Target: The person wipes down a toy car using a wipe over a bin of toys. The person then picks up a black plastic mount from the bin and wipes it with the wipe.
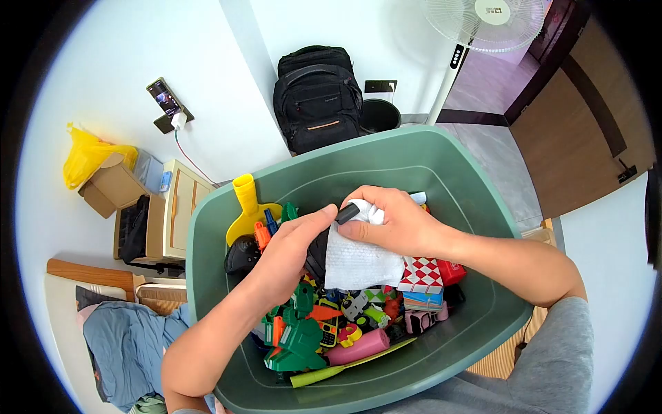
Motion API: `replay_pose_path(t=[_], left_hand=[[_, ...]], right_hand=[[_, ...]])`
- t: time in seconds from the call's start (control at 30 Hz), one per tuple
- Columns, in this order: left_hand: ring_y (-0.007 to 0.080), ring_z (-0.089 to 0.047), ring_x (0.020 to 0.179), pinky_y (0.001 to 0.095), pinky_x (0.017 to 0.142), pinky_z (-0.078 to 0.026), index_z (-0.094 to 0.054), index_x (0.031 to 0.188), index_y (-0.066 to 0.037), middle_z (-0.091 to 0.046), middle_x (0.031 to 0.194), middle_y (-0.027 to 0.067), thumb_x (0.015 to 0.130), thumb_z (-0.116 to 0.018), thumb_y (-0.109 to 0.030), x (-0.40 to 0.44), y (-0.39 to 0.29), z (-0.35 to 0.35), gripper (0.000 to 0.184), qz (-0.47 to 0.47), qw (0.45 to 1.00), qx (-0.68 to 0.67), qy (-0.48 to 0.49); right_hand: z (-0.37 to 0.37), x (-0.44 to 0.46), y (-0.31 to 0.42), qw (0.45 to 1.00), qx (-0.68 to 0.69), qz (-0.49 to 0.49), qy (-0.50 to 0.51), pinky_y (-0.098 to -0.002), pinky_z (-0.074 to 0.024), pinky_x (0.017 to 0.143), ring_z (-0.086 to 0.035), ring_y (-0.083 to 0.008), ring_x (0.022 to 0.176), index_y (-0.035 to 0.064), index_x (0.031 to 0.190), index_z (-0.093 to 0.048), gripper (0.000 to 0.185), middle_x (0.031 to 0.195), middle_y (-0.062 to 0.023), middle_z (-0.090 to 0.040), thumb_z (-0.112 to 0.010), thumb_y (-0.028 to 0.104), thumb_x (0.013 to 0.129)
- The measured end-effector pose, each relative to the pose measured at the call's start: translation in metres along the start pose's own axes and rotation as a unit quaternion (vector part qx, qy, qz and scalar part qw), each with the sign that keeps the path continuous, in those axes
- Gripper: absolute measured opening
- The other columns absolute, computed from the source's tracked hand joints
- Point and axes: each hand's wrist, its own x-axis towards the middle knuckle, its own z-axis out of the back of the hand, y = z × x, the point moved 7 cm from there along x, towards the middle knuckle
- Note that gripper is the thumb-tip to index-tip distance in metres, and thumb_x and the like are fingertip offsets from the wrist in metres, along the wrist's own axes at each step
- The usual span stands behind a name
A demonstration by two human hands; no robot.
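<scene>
Over a big green plastic tub point(483, 276) full of toys, my right hand point(400, 224) is closed on a white textured cloth point(360, 259) that hangs down from it. A small black bar-shaped object point(347, 213) sticks out of the cloth between my two hands; its kind I cannot make out. My left hand point(293, 245) pinches at the near-left end of this black object, its fingertips partly hidden. Beneath the hands lie a green and orange toy point(296, 345), a yellow toy phone point(328, 331), a pink cylinder point(358, 347) and a red-and-white patterned box point(420, 276).
A yellow scoop point(247, 207) leans in the tub's far left corner, near a black game controller point(241, 255). Beyond the tub stand a black backpack point(317, 100), a black bin point(380, 116) and a white fan point(493, 14). A phone point(164, 97) hangs at a wall socket.
</scene>
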Motion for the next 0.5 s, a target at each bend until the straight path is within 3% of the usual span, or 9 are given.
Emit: replay_pose_path(t=[0.03,0.1,0.2,0.33,0.4,0.5], left_hand=[[0.0104,-0.062,0.094,0.0249,0.081,-0.048,-0.063,0.117,-0.001,-0.067,0.105,0.0045,0.098,-0.055,-0.039,0.001,0.000,0.001,0.044,0.005,1.000,-0.009,0.000],[0.0109,-0.063,0.094,0.0251,0.081,-0.049,-0.063,0.118,0.000,-0.067,0.105,0.0050,0.099,-0.054,-0.039,0.002,0.001,0.003,0.045,0.011,1.000,-0.018,-0.001],[0.0116,-0.064,0.094,0.0257,0.081,-0.050,-0.062,0.119,0.000,-0.067,0.107,0.0059,0.099,-0.053,-0.040,0.003,-0.002,0.002,0.046,0.006,1.000,-0.022,0.010],[0.0119,-0.064,0.093,0.0258,0.082,-0.050,-0.061,0.119,0.002,-0.067,0.107,0.0073,0.098,-0.055,-0.040,0.003,-0.005,0.005,0.048,-0.005,1.000,0.012,-0.015],[0.0120,-0.064,0.093,0.0259,0.083,-0.050,-0.061,0.119,0.003,-0.067,0.107,0.0079,0.097,-0.056,-0.040,0.005,-0.004,0.009,0.048,-0.010,0.999,0.031,-0.019],[0.0121,-0.063,0.094,0.0258,0.084,-0.050,-0.061,0.117,0.005,-0.067,0.107,0.0085,0.096,-0.059,-0.039,0.004,-0.005,0.008,0.048,-0.011,1.000,0.020,-0.009]], right_hand=[[0.000,0.000,0.000,1.000,0.000,0.000,0.000,-0.0282,-0.0489,0.077,-0.058,-0.0098,0.087,0.0023,0.109,-0.061,0.032,0.093,-0.0040,-0.065,-0.073,0.024,0.089],[0.003,0.001,-0.001,1.000,0.002,-0.003,-0.014,-0.0329,-0.0509,0.076,-0.065,-0.0173,0.083,0.0008,0.107,-0.065,0.032,0.090,-0.0124,-0.070,-0.071,0.027,0.089],[0.002,0.003,-0.005,0.999,-0.002,-0.020,0.028,-0.0287,-0.0486,0.079,-0.058,-0.0105,0.088,0.0013,0.114,-0.061,0.028,0.096,-0.0056,-0.066,-0.066,0.021,0.094],[0.003,0.004,-0.005,0.999,-0.013,0.007,0.044,-0.0290,-0.0487,0.082,-0.058,-0.0108,0.092,0.0018,0.118,-0.060,0.030,0.100,-0.0061,-0.067,-0.066,0.017,0.092],[0.005,0.004,0.001,0.998,0.022,0.052,0.040,-0.0338,-0.0505,0.083,-0.066,-0.0198,0.091,0.0002,0.114,-0.063,0.035,0.098,-0.0138,-0.070,-0.072,0.016,0.084],[0.007,0.003,0.006,0.997,0.002,0.054,0.053,-0.0341,-0.0497,0.088,-0.066,-0.0220,0.097,0.0011,0.118,-0.061,0.047,0.102,-0.0144,-0.070,-0.079,0.019,0.078]])
